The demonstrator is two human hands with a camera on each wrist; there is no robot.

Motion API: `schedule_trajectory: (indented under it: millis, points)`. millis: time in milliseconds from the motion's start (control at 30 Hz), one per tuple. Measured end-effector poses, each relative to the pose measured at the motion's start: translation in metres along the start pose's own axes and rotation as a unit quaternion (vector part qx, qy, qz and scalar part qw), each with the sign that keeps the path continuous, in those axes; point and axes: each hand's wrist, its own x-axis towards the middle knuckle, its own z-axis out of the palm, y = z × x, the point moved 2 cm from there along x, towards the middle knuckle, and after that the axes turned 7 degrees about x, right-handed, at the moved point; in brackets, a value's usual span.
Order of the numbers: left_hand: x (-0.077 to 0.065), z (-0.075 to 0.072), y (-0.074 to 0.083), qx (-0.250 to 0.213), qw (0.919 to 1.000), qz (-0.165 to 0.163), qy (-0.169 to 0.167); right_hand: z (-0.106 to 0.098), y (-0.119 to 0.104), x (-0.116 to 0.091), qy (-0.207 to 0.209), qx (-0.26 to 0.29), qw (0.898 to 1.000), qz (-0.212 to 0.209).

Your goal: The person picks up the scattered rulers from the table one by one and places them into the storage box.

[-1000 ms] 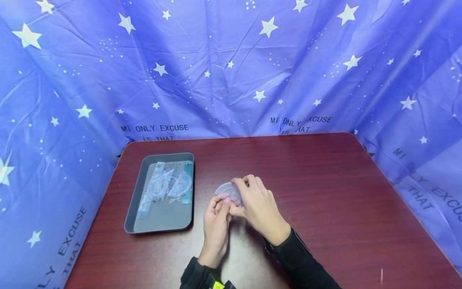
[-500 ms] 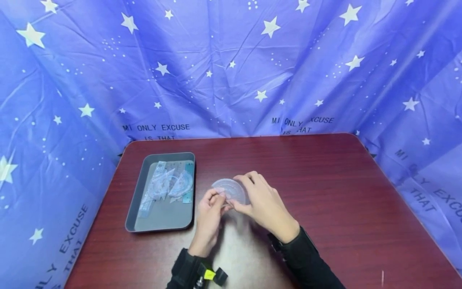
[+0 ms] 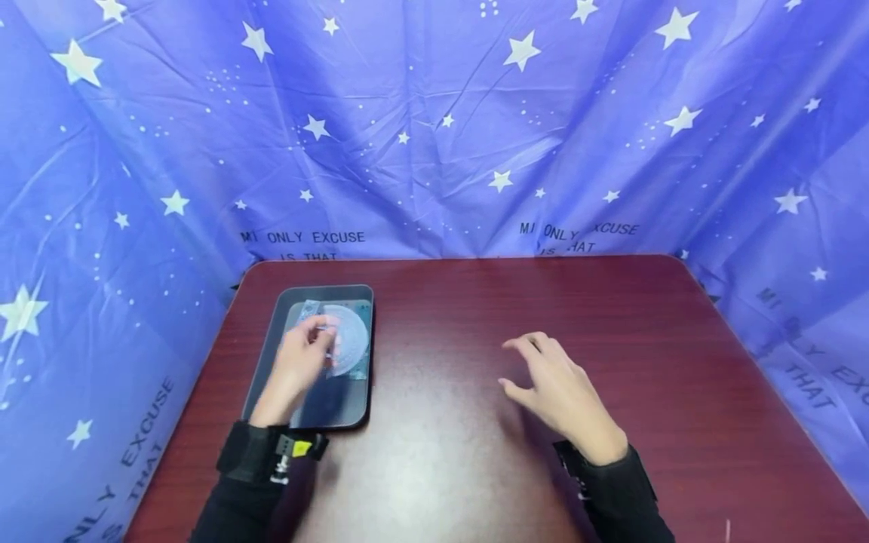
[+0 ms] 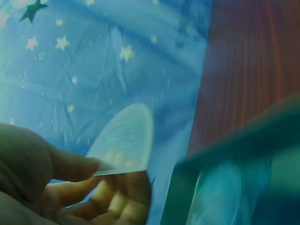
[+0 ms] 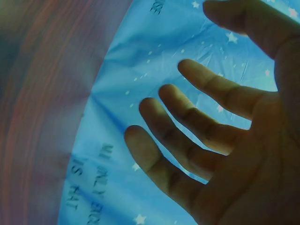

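Observation:
In the head view my left hand [image 3: 299, 366] is over the grey tray [image 3: 372, 392], pinching a clear half-round protractor [image 3: 351, 343]. The left wrist view shows the protractor [image 4: 126, 138] gripped along its straight edge between thumb and fingers, its curved side pointing away. Beneath it in the tray lie clear rulers [image 3: 311, 308] and other see-through pieces, partly hidden by the hand and protractor. My right hand [image 3: 560, 388] hovers over the table to the right, holding nothing. Its fingers are spread and slightly bent, as the right wrist view also shows.
A dark red wooden table [image 3: 448, 452] carries the tray at its left side. Behind and on both sides hangs a blue curtain [image 3: 421, 151] with white stars and printed words.
My left hand has carried the protractor leftward from the middle of the table to above the tray. The right hand has let go of it and moved right.

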Motion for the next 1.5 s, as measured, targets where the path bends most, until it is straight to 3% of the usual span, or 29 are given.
schedule_trajectory:
  millis: [67,133,233,333,467,567,633,700,800,933,1000,1067,1167,1267,1367,1433,1500]
  points:
    - [0.005,-0.014,-0.006,0.075,0.997,-0.001,-0.019,-0.001,0.006,-0.005,-0.01,0.003,1.0,0.016]
    - [0.009,-0.024,-0.012,0.148,0.9878,0.006,-0.048,-0.002,0.01,-0.009,-0.019,0.008,0.999,0.03]
    - [0.013,-0.034,-0.02,0.25,0.9621,0.036,-0.102,-0.002,0.015,-0.013,-0.033,0.013,0.998,0.044]
    - [0.017,-0.038,-0.026,0.334,0.928,0.076,-0.145,-0.001,0.019,-0.015,-0.041,0.014,0.998,0.049]
    - [0.025,-0.036,-0.035,0.394,0.8889,0.121,-0.2,-0.001,0.022,-0.017,-0.047,0.015,0.997,0.054]
    - [0.029,-0.03,-0.037,0.418,0.8645,0.156,-0.232,-0.001,0.023,-0.018,-0.052,0.017,0.997,0.057]
    - [0.029,-0.026,-0.037,0.43,0.8511,0.173,-0.246,-0.001,0.023,-0.018,-0.055,0.019,0.997,0.058]
    - [0.028,-0.023,-0.035,0.439,0.8435,0.182,-0.251,-0.001,0.023,-0.019,-0.058,0.021,0.996,0.057]
    - [0.033,-0.02,-0.041,0.448,0.8368,0.197,-0.246,-0.001,0.023,-0.02,-0.059,0.025,0.996,0.056]
    - [0.053,-0.017,-0.072,0.458,0.8321,0.235,-0.205,-0.003,0.024,-0.021,-0.058,0.025,0.996,0.057]
    - [0.056,-0.016,-0.076,0.458,0.8328,0.24,-0.198,-0.004,0.026,-0.021,-0.059,0.026,0.996,0.059]
    - [0.054,-0.017,-0.07,0.46,0.8345,0.229,-0.197,-0.004,0.026,-0.021,-0.061,0.025,0.996,0.06]
    - [0.038,-0.019,-0.041,0.461,0.8381,0.198,-0.214,-0.004,0.026,-0.02,-0.066,0.027,0.995,0.062]
    - [0.029,-0.02,-0.027,0.474,0.8313,0.194,-0.216,-0.004,0.026,-0.019,-0.07,0.028,0.995,0.064]
    - [0.025,-0.021,-0.023,0.479,0.8263,0.199,-0.22,-0.004,0.026,-0.02,-0.075,0.028,0.995,0.067]
    - [0.023,-0.021,-0.02,0.476,0.8297,0.19,-0.221,-0.003,0.026,-0.021,-0.078,0.029,0.994,0.069]
    - [0.02,-0.022,-0.017,0.469,0.838,0.171,-0.22,-0.002,0.026,-0.022,-0.081,0.03,0.994,0.071]
